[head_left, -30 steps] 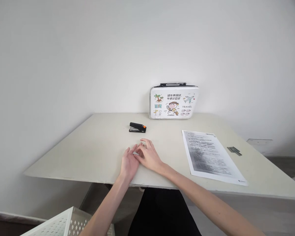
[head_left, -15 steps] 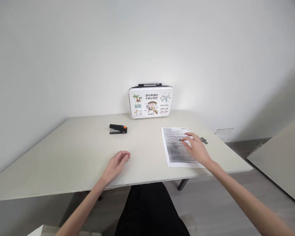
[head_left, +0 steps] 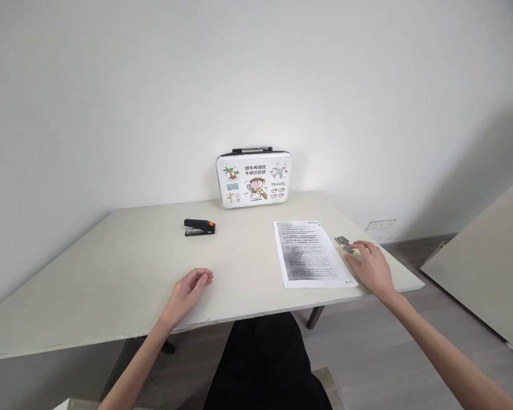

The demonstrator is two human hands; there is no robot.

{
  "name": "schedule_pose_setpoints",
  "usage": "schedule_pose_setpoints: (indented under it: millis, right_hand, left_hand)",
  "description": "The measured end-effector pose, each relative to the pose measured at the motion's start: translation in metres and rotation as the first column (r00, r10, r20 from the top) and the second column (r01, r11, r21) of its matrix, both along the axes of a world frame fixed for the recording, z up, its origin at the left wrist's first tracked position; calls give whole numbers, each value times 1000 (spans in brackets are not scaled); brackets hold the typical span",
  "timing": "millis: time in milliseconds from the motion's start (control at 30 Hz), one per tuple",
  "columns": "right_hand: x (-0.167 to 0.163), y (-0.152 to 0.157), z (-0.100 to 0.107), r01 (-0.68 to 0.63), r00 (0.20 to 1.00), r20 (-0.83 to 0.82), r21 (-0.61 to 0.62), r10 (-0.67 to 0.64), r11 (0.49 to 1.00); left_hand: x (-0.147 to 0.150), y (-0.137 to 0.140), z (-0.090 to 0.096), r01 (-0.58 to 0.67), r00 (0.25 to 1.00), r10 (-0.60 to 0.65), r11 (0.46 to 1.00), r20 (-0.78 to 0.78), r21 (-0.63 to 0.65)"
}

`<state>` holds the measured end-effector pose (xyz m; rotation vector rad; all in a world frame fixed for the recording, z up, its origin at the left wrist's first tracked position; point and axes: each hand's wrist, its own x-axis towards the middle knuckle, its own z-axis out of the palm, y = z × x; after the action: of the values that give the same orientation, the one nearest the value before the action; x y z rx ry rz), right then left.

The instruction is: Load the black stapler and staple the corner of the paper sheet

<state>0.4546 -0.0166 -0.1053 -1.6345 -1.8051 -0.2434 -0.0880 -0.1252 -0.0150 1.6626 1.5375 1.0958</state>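
Observation:
My right hand (head_left: 372, 267) is at the right side of the table, thumb and forefinger apart, with the fingertips right beside several small grey staple strips (head_left: 342, 241). One strip lies closest to the forefinger; whether it is touched is hard to see. Just left of that hand a printed sheet of paper (head_left: 311, 253) lies flat. My left hand (head_left: 190, 290) rests on the table near the front edge, its fingers curled together and nothing visible in them. Beyond it sits a black stapler (head_left: 200, 227) with an orange patch, lying with its jaw toward the left.
A white case (head_left: 253, 181) with cartoon prints and a black handle stands upright against the wall at the table's back. The pale table (head_left: 111, 273) ends at a front edge before my legs. A white panel (head_left: 482, 267) stands beyond its right side.
My right hand has moved right, from above the paper to the staple strips, and its thumb and forefinger have parted. The left hand stays in place while the view shifts slightly.

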Motion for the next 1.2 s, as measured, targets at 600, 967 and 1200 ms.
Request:
schedule_pose_setpoints:
  millis: [600,967,1200]
  right_hand:
    - [-26,-25,16,-173,961,-251,-237,111,956]
    - [-24,-24,16,-226,935,-323,-226,146,947]
    - [-26,-26,18,-224,924,-360,-233,130,946]
  left_hand:
    - [-4,0,1,-21,1000,21,1000,13,14]
    - [-5,0,-1,-24,999,24,999,32,25]
    - [-3,-4,2,-30,998,30,999,63,10]
